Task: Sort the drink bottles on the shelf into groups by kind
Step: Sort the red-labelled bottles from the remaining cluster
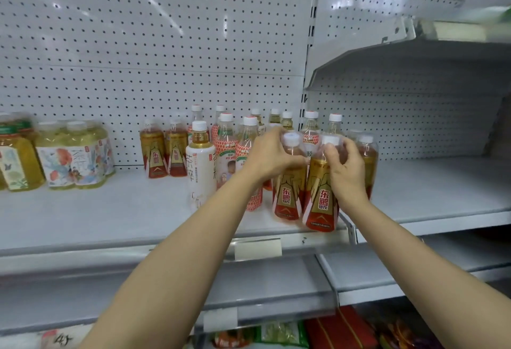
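From the head view, I have a red-and-gold bottle in each grip, both standing at the front edge of the shelf point(124, 210). My left hand point(272, 152) curls around the shoulder of the left bottle point(287, 191), just under its white cap; my right hand point(345, 169) wraps the neck and shoulder of the right bottle point(320, 204), fingers clamped on it. I hold them high up because, I judge, that lets me steer both at once toward their own kind, and the two touch side by side so they travel as a pair

Well to the left of my left grip, two matching red-and-gold bottles point(164, 152) stand against the pegboard point(138, 44); that looks like the group to join. Between them and my grip stand a white-labelled tea bottle point(200, 166) and the pink-patterned bottles point(231, 152), which block a straight slide. Behind my grips a mixed cluster point(287, 120) waits, unsorted. Just right of my right grip another amber bottle point(369, 160) stands, partly hidden. Far left sit yellow tea multipacks point(77, 155)
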Demonstrator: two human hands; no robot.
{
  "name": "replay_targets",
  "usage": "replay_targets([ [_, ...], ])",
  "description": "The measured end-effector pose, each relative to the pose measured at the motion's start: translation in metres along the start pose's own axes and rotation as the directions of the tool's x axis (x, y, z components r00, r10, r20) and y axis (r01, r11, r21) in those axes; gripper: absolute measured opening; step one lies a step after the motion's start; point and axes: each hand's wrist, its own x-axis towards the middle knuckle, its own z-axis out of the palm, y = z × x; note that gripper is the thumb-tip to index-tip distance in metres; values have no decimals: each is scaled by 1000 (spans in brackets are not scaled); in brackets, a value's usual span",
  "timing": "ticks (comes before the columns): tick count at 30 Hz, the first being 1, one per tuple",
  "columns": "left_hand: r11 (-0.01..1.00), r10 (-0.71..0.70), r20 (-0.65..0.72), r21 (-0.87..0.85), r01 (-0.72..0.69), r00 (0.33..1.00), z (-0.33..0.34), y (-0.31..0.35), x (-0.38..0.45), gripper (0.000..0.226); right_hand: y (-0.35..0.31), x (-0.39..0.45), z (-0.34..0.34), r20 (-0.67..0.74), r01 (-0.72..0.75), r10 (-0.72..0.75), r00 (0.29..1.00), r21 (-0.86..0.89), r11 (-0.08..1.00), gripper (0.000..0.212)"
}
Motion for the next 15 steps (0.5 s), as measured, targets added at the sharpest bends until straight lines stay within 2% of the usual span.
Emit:
replay_targets([
  [4, 982, -93, -145, -175, 67, 985, -21, -13, -25, 52, -17, -17, 11, 8, 28, -28, 1000, 74, 997, 47],
  [6, 963, -143, -152, -247, 103, 978, -37, -24, -33, 63, -33, -29, 23, 28, 31, -35, 999, 137, 990, 33],
  [8, 954, -165, -156, -277, 117, 974, -55, -35, -42, 88, -49, -42, 38, 45, 62, -71, 996, 167, 984, 19],
  [10, 957, -155, -170, -270, 105, 973, -76, -48, -51, 103, -67, -55, 56, 62, 80, -94, 994, 195, 978, 25],
  [12, 960, -160, -192, -261, 106, 968, -101, -63, -62, 109, -83, -66, 80, 80, 102, -124, 989, 234, 967, 32],
  [15, 956, -183, -227, -269, 119, 957, -140, -87, -80, 105, -106, -85, 118, 95, 108, -140, 986, 282, 953, 36],
])
